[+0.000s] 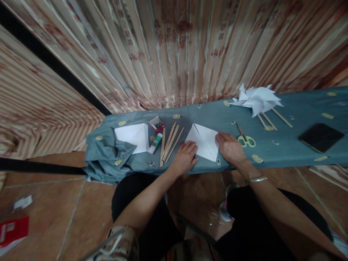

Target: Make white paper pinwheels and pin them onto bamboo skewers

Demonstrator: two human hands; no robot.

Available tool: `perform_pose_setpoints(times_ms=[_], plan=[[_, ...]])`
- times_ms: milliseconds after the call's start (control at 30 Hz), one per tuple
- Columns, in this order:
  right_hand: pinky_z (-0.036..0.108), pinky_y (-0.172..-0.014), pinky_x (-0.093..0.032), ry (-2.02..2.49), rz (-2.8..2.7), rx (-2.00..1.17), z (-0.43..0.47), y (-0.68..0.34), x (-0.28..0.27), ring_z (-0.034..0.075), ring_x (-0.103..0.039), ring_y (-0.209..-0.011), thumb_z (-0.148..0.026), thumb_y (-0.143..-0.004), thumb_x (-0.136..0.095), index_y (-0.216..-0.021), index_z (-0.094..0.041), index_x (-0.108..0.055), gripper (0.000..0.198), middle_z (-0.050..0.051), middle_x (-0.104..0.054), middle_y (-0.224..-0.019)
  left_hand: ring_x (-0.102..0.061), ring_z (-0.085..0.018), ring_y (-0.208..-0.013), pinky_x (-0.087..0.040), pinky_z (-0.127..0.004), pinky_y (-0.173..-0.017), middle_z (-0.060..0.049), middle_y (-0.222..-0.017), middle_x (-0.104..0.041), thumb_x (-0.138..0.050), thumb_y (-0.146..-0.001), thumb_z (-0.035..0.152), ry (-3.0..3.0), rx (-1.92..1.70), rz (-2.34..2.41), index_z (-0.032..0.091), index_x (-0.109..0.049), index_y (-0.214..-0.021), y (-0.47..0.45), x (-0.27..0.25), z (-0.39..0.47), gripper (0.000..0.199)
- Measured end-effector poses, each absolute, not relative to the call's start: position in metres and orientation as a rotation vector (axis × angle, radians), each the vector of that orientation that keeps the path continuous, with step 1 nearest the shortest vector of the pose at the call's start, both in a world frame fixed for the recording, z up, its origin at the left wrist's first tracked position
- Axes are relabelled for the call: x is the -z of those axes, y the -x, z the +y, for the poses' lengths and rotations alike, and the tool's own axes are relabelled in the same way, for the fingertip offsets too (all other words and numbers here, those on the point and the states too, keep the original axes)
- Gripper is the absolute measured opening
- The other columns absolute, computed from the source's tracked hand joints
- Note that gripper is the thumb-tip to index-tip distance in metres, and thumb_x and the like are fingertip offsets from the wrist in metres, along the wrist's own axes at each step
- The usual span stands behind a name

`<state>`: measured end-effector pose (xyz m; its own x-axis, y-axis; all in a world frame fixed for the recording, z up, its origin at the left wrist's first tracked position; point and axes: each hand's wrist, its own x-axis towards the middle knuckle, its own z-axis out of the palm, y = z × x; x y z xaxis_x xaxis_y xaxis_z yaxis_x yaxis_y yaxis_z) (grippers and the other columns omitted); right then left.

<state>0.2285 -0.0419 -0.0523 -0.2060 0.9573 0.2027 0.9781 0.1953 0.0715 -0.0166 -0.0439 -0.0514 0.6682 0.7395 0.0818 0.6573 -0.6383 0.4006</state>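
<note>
A white square paper sheet (208,139) lies on the cloth-covered bench, with dark diagonal lines, cuts or creases, running in from its corners. My left hand (185,156) rests on the sheet's left corner, fingers laid on top and thumb apart. At the right corner, my right hand (231,148) has its fingers closed on the paper's edge. Just right of that hand lie scissors (246,140) with light green handles. Several wooden sticks (170,143) are left of my left hand, beside a glue stick (155,143) and a small open red box (157,124) holding small dark bits.
A stack of white paper (133,136) sits at the left, near bunched cloth (102,156). White paper pinwheels (259,100) on sticks lie at the back right. A flat black object (320,137) is farther right. A curtain (179,54) hangs behind the bench.
</note>
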Motion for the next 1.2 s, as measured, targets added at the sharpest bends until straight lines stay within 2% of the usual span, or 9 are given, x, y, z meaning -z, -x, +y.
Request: perform_pose_setpoints(times_ms=[167, 367, 533, 700, 800, 967, 1100, 1200], plan=[[0.041, -0.095, -0.049, 1.956, -2.308, 0.312, -0.041, -0.232, 0.053, 0.031, -0.062, -0.108, -0.015, -0.098, -0.032, -0.117, -0.004, -0.067, 0.041, 0.021, -0.068, -0.124, -0.037, -0.028, -0.146, -0.028, -0.047, -0.122, -0.018, -0.151, -0.048, -0.055, -0.095, 0.032, -2.519, -0.341, 1.095, 0.01, -0.051, -0.138, 0.016, 0.054, -0.046, 0.049], [0.043, -0.096, -0.051, 1.889, -2.212, 0.171, -0.039, -0.239, 0.056, 0.031, -0.064, -0.112, -0.018, -0.097, -0.037, -0.118, -0.005, -0.067, 0.04, 0.022, -0.068, -0.122, -0.034, -0.028, -0.148, -0.031, -0.051, -0.119, -0.017, -0.154, -0.044, -0.055, -0.095, 0.037, -2.438, -0.558, 1.096, 0.018, -0.05, -0.14, 0.032, 0.044, -0.044, 0.05], [0.047, -0.095, -0.053, 1.903, -2.101, 0.151, -0.042, -0.236, 0.049, 0.033, -0.065, -0.114, -0.021, -0.095, -0.039, -0.13, -0.007, -0.06, 0.043, 0.022, -0.068, -0.125, -0.051, -0.03, -0.13, -0.039, -0.048, -0.112, -0.016, -0.138, -0.056, -0.059, -0.09, 0.028, -2.278, -0.788, 1.618, 0.017, -0.05, -0.139, 0.088, 0.026, -0.025, 0.051], [0.046, -0.098, -0.051, 1.898, -2.107, 0.115, -0.045, -0.227, 0.038, 0.034, -0.064, -0.116, -0.023, -0.094, -0.039, -0.128, -0.001, -0.06, 0.045, 0.025, -0.067, -0.126, -0.057, -0.031, -0.115, -0.047, -0.046, -0.101, -0.016, -0.121, -0.064, -0.064, -0.086, 0.027, -2.197, -0.61, 1.942, 0.014, -0.057, -0.128, 0.13, 0.023, -0.02, 0.045], [0.046, -0.1, -0.05, 1.865, -2.135, 0.082, -0.045, -0.221, 0.035, 0.034, -0.063, -0.119, -0.024, -0.094, -0.039, -0.128, -0.004, -0.06, 0.045, 0.024, -0.067, -0.126, -0.06, -0.032, -0.11, -0.048, -0.044, -0.098, -0.017, -0.116, -0.066, -0.066, -0.085, 0.029, -2.226, -0.487, 1.979, 0.012, -0.059, -0.125, 0.134, 0.024, -0.024, 0.044], [0.047, -0.103, -0.049, 1.839, -2.14, 0.008, -0.044, -0.213, 0.031, 0.034, -0.06, -0.123, -0.025, -0.094, -0.039, -0.13, -0.005, -0.059, 0.046, 0.023, -0.065, -0.13, -0.064, -0.029, -0.103, -0.05, -0.038, -0.092, -0.015, -0.11, -0.069, -0.063, -0.086, 0.021, -2.2, -0.411, 2.007, 0.014, -0.066, -0.118, 0.133, 0.024, -0.024, 0.033], [0.047, -0.106, -0.046, 1.749, -2.074, -0.122, -0.043, -0.202, 0.028, 0.033, -0.06, -0.124, -0.027, -0.094, -0.039, -0.127, -0.006, -0.062, 0.045, 0.022, -0.066, -0.128, -0.065, -0.027, -0.102, -0.049, -0.038, -0.093, -0.014, -0.109, -0.071, -0.064, -0.083, 0.018, -2.008, -0.695, 1.868, 0.014, -0.07, -0.113, 0.131, 0.023, -0.022, 0.03], [0.048, -0.104, -0.048, 1.626, -1.879, -0.427, -0.046, -0.185, 0.026, 0.031, -0.064, -0.118, -0.037, -0.093, -0.049, -0.121, -0.016, -0.068, 0.04, 0.016, -0.069, -0.126, -0.066, -0.023, -0.094, -0.05, -0.034, -0.089, -0.009, -0.105, -0.073, -0.071, -0.078, 0.025, -1.636, -0.995, 1.536, 0.014, -0.073, -0.108, 0.115, 0.022, -0.026, 0.032]])
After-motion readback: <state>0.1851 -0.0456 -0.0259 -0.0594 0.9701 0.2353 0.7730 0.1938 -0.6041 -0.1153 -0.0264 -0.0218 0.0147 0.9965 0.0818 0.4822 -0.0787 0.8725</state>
